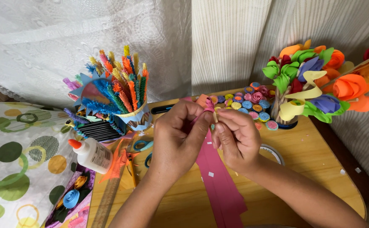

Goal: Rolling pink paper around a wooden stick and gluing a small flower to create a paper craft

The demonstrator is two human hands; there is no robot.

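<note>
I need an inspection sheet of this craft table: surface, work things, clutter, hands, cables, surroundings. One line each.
Surface: wooden table with small paper bits on it.
Work things: pink paper strip, its top end rolled on a thin stick between both hands.
Clutter: glue bottle lying down, scissors, ruler, tape roll, paper coils, cup of pipe cleaners, paper flower bouquet.
Hands: left hand and right hand both in a pinch grip on the strip.
Cables: nothing seen.
Surroundings: white curtains behind, dotted cloth at left.
</note>
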